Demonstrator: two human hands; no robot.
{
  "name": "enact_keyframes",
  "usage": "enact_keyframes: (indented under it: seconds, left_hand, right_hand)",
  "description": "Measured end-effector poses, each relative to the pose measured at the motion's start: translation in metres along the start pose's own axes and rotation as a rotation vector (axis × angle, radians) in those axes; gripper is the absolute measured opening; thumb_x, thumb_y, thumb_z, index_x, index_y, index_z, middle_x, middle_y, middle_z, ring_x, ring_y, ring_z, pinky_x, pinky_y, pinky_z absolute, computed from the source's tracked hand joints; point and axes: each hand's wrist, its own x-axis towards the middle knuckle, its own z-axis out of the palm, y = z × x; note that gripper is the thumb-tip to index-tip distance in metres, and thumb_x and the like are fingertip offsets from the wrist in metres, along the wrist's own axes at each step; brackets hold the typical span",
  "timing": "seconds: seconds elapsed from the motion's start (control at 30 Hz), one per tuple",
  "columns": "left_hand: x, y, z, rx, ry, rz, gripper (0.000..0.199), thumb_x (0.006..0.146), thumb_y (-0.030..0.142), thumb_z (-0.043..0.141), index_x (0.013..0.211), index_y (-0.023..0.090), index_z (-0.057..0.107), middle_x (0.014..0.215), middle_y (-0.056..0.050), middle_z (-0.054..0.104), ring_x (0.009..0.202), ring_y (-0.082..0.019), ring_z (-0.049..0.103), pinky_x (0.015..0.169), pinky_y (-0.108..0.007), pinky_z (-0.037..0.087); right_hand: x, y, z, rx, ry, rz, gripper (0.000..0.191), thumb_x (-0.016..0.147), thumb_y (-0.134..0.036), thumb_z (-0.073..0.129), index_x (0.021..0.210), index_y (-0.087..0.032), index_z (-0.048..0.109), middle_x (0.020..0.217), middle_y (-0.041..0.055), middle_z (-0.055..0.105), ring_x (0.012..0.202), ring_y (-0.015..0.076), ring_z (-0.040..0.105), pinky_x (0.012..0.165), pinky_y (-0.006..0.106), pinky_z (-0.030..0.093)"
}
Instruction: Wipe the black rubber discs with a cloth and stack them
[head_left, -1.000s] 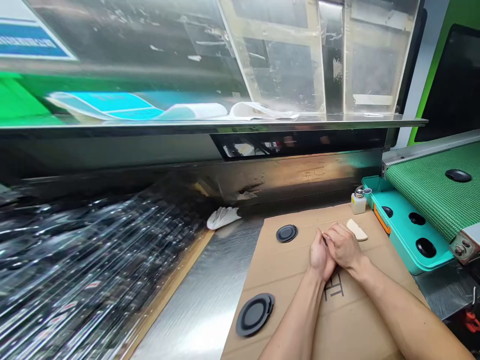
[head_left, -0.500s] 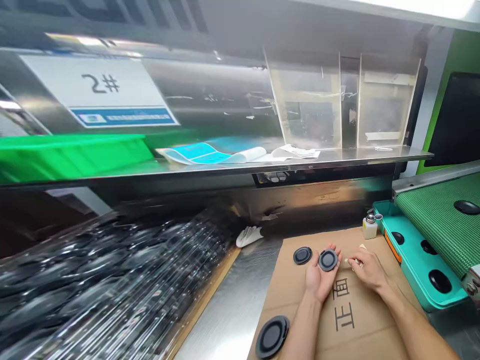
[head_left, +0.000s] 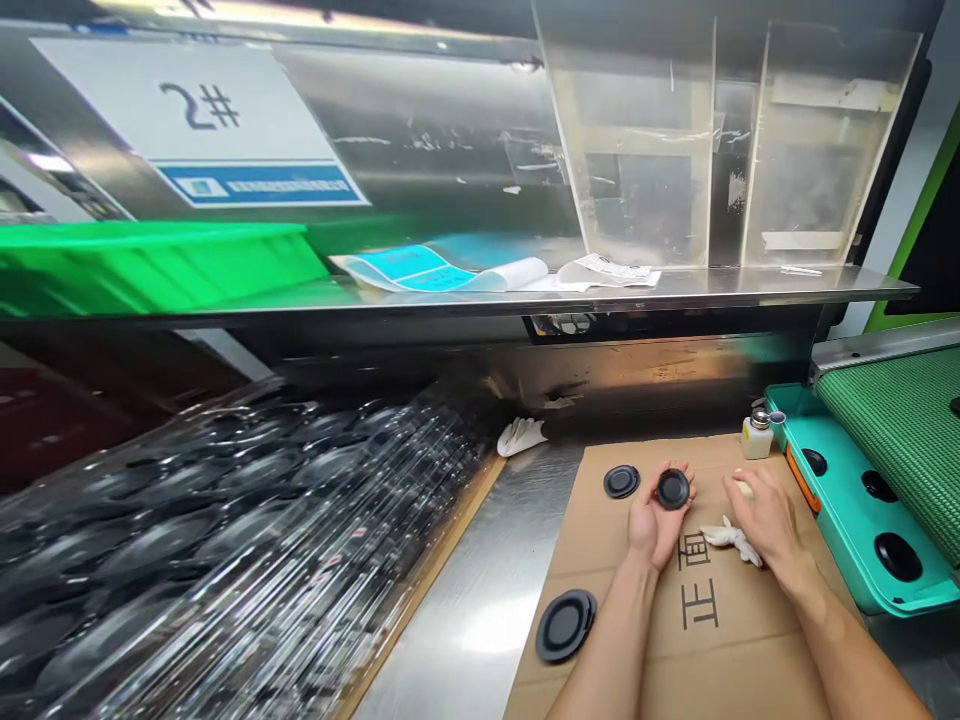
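Observation:
In the head view my left hand [head_left: 651, 530] is palm up over the cardboard, its fingers curled around a small black round cap [head_left: 673, 488] with a raised rim. To its right, my right hand [head_left: 766, 515] is closed in a pinch on a small pale piece [head_left: 745, 490], whose kind I cannot make out. A crumpled white cloth [head_left: 731, 538] lies on the cardboard [head_left: 757, 640] against the right hand. Another black round cap [head_left: 622, 481] rests beyond my left hand. Larger stacked black round caps [head_left: 564, 626] lie left of my left forearm.
A small pump bottle [head_left: 757, 437] stands at the cardboard's far right corner. Beside it are a teal tray [head_left: 847, 560] with black caps and a green conveyor belt [head_left: 900, 420]. Clear plastic trays [head_left: 300, 560] fill the left. A white glove [head_left: 521, 437] lies near the metal shelf [head_left: 480, 305].
The view has shifted slightly downward and left. My right hand has drawn back a little from the cap, and the white cloth now shows on the cardboard beside it. My left hand still holds the cap.

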Motion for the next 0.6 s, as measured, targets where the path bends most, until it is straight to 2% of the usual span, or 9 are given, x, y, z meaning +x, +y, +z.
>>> enact_keyframes:
  seconds: [0.07, 0.13, 0.2, 0.3, 0.43, 0.53, 0.6]
  left_hand:
    - [-0.009, -0.004, 0.008, 0.144, 0.02, 0.2, 0.04, 0.08, 0.012, 0.072, 0.117, 0.02, 0.06, 0.12, -0.013, 0.069, 0.11, -0.022, 0.068, 0.094, -0.034, 0.052]
    - [-0.021, -0.008, 0.015, 0.295, 0.01, 0.384, 0.059, 0.068, 0.0, 0.079, 0.12, 0.023, 0.061, 0.122, -0.009, 0.069, 0.122, -0.02, 0.061, 0.105, -0.029, 0.044]
    - [-0.034, -0.011, 0.02, 0.406, -0.033, 0.478, 0.071, 0.059, -0.008, 0.08, 0.12, 0.024, 0.063, 0.125, -0.008, 0.069, 0.131, -0.021, 0.054, 0.113, -0.028, 0.036]
    - [-0.048, -0.013, 0.027, 0.418, -0.049, 0.48, 0.073, 0.057, -0.011, 0.079, 0.121, 0.021, 0.064, 0.125, -0.011, 0.069, 0.137, -0.024, 0.048, 0.117, -0.032, 0.031]
    - [-0.052, -0.012, 0.031, 0.347, -0.041, 0.409, 0.06, 0.066, -0.006, 0.075, 0.118, 0.021, 0.064, 0.126, -0.012, 0.069, 0.14, -0.027, 0.044, 0.114, -0.036, 0.035]
    - [-0.051, -0.012, 0.03, 0.42, -0.094, 0.435, 0.062, 0.064, 0.0, 0.08, 0.119, 0.024, 0.064, 0.13, -0.01, 0.066, 0.141, -0.028, 0.041, 0.118, -0.038, 0.03]
    - [-0.051, -0.013, 0.029, 0.421, -0.104, 0.442, 0.058, 0.067, 0.007, 0.081, 0.119, 0.024, 0.064, 0.13, -0.01, 0.066, 0.142, -0.028, 0.04, 0.119, -0.038, 0.028]
  right_hand:
    - [0.001, 0.01, 0.004, -0.137, 0.04, 0.088, 0.035, 0.093, -0.045, 0.054, 0.117, -0.022, 0.068, 0.117, 0.012, 0.064, 0.108, 0.0288, 0.054, 0.092, 0.039, 0.041]
    - [0.001, 0.018, 0.009, -0.228, -0.045, 0.136, 0.044, 0.09, -0.045, 0.058, 0.127, -0.021, 0.063, 0.121, 0.0135, 0.062, 0.109, 0.0311, 0.053, 0.093, 0.041, 0.04]
    - [0.002, 0.022, 0.014, -0.26, -0.162, 0.146, 0.047, 0.091, -0.044, 0.057, 0.13, -0.019, 0.061, 0.119, 0.0141, 0.063, 0.11, 0.0312, 0.054, 0.093, 0.04, 0.04]
    - [0.003, 0.024, 0.017, -0.272, -0.24, 0.127, 0.046, 0.092, -0.039, 0.054, 0.131, -0.017, 0.061, 0.118, 0.014, 0.064, 0.113, 0.03, 0.053, 0.095, 0.038, 0.039]
    - [0.005, 0.023, 0.015, -0.289, -0.228, 0.108, 0.046, 0.093, -0.04, 0.053, 0.131, -0.016, 0.061, 0.118, 0.0141, 0.063, 0.114, 0.0299, 0.052, 0.095, 0.037, 0.039]
    - [0.006, 0.024, 0.014, -0.296, -0.235, 0.1, 0.046, 0.092, -0.041, 0.054, 0.13, -0.016, 0.062, 0.118, 0.0141, 0.063, 0.114, 0.0301, 0.052, 0.095, 0.037, 0.039]
    - [0.007, 0.025, 0.014, -0.298, -0.238, 0.101, 0.046, 0.092, -0.041, 0.055, 0.13, -0.016, 0.062, 0.119, 0.0139, 0.063, 0.114, 0.03, 0.052, 0.096, 0.037, 0.039]
